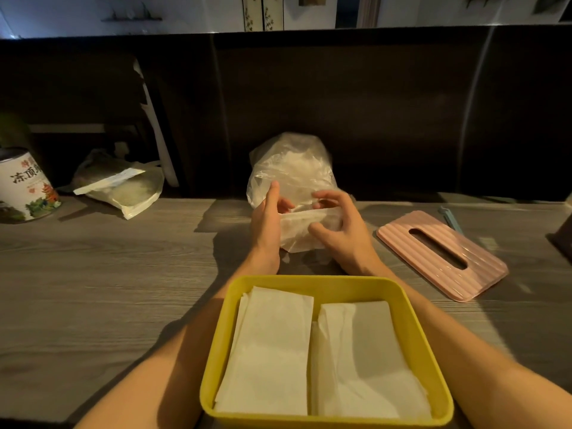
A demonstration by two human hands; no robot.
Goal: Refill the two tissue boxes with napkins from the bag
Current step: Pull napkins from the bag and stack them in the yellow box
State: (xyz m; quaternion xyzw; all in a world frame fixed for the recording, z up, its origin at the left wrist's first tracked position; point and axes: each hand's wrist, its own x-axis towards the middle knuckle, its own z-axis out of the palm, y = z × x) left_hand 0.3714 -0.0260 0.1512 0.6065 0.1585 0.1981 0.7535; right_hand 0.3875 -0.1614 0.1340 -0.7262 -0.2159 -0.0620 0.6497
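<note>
A clear plastic bag (291,168) of white napkins stands at the back of the wooden table. In front of it both hands grip a small stack of napkins (305,230): my left hand (266,221) holds its left end, my right hand (340,230) curls around its right end. Close to me sits an open yellow tissue box (411,329) with two piles of white napkins (272,351) lying side by side inside. A pink ribbed box lid (439,253) with a slot lies flat at the right.
A printed tin can (24,187) stands at the far left. Beside it lies a second plastic bag (123,187) with a flat white packet. A dark partition (371,119) runs along the table's back edge. A dark object (561,243) sits at the right edge.
</note>
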